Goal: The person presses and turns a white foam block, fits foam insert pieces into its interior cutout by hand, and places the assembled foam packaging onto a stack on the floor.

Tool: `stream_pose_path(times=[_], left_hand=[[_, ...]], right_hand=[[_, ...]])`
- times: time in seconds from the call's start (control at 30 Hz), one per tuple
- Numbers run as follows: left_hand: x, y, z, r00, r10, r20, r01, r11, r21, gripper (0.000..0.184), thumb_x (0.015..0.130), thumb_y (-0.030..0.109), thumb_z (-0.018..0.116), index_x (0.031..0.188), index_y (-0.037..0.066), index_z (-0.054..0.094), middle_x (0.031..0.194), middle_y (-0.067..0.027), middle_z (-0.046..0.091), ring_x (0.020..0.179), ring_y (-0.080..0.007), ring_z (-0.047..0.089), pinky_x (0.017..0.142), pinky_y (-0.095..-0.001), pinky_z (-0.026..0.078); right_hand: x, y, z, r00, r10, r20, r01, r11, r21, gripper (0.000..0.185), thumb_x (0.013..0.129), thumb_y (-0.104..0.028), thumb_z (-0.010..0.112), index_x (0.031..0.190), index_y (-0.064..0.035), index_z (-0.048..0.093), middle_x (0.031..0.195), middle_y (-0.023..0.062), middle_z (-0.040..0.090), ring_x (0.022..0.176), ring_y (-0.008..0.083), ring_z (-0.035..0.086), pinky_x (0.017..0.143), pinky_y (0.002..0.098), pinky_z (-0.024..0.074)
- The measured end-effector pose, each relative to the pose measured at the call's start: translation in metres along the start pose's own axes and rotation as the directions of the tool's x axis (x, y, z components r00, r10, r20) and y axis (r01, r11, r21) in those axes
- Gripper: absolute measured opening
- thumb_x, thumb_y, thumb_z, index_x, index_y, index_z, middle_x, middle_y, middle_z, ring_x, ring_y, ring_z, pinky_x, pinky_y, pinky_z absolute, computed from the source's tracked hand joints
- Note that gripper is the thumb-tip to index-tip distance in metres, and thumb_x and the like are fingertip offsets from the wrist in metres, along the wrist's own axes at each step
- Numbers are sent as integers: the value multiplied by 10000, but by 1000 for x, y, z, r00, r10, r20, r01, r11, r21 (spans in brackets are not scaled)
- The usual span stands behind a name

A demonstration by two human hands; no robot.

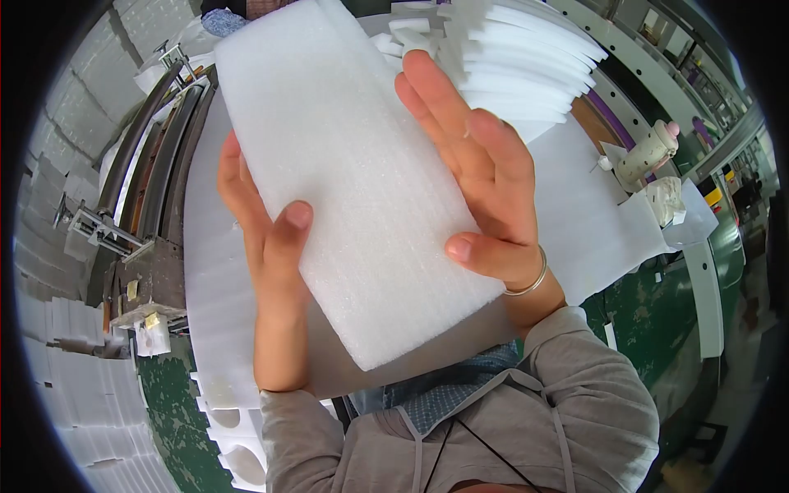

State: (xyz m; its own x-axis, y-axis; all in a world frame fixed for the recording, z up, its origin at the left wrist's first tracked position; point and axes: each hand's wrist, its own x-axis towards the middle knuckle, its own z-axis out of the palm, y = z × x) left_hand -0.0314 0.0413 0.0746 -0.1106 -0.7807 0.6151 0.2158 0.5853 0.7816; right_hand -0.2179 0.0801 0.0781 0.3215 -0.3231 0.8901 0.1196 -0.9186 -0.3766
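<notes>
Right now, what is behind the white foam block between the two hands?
Past the foam block, a pale work surface and stacked white foam pieces show; whatever it covers directly behind cannot be seen.

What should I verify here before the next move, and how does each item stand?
1. Left hand gripping the foam block: ok, thumb over its face.
2. Right hand wrapped around the block: not ok, fingers extended beyond its edge.
3. Block's far side undamaged: cannot tell, it is hidden.
4. Bottle apart from hands and block: ok, it stands off to the right.
5. Foam stack evenly aligned: not ok, its edges fan out.
</notes>
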Motion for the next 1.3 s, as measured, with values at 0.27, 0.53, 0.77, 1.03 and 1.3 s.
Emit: stream_pose_path(times=[0.27, 0.53, 0.77, 1.03, 1.3], left_hand=[[0, 0, 1, 995, 92, 24, -82, 957, -280, 939, 578, 125, 582, 1388, 52, 112, 1295, -202, 364, 1185, -298, 387, 979, -374, 328], [7, -39, 10, 998, -51, -40, 43, 980, -192, 891, 611, 151, 527, 1405, 68, 131, 1377, -127, 267, 1266, -255, 275, 1043, -381, 221], [4, -43, 17, 1000, 4, -10, -5, 996, -86, 862, 652, 222, 528, 1408, 46, 153, 1403, -107, 232, 1274, -248, 266, 1046, -378, 212], [-12, -41, 32, 992, 77, -104, -81, 996, -38, 787, 746, 280, 492, 1382, -25, 142, 1380, -170, 237, 1247, -268, 291, 1027, -391, 234], [-27, -41, 36, 990, 111, -81, -108, 993, 50, 782, 795, 288, 454, 1376, -45, 49, 1393, -216, 145, 1234, -307, 281, 1006, -432, 255]], right_hand=[[0, -3, 9, 845, 274, -460, -172, 952, 252, 613, 887, -308, 475, 1384, -51, 225, 1431, 155, 252, 1308, 256, 261, 1053, 392, 194], [-4, 23, 19, 803, 366, -470, -263, 926, 273, 582, 894, -309, 424, 1380, -48, 236, 1376, 168, 310, 1267, 256, 297, 1033, 377, 242], [-12, 45, 3, 794, 240, -559, -199, 971, 133, 492, 890, -269, 406, 1314, -25, 349, 1247, 153, 454, 1126, 233, 422, 942, 353, 332], [-15, 37, 19, 782, 60, -620, -299, 910, -289, 400, 848, -148, 492, 1218, -11, 425, 1181, 141, 497, 1030, 242, 480, 864, 354, 373], [-14, 27, 18, 948, -64, -313, -235, 523, -820, 735, 743, -180, 645, 1329, 52, 266, 1301, 285, 340, 1009, 413, 461, 833, 410, 424]])
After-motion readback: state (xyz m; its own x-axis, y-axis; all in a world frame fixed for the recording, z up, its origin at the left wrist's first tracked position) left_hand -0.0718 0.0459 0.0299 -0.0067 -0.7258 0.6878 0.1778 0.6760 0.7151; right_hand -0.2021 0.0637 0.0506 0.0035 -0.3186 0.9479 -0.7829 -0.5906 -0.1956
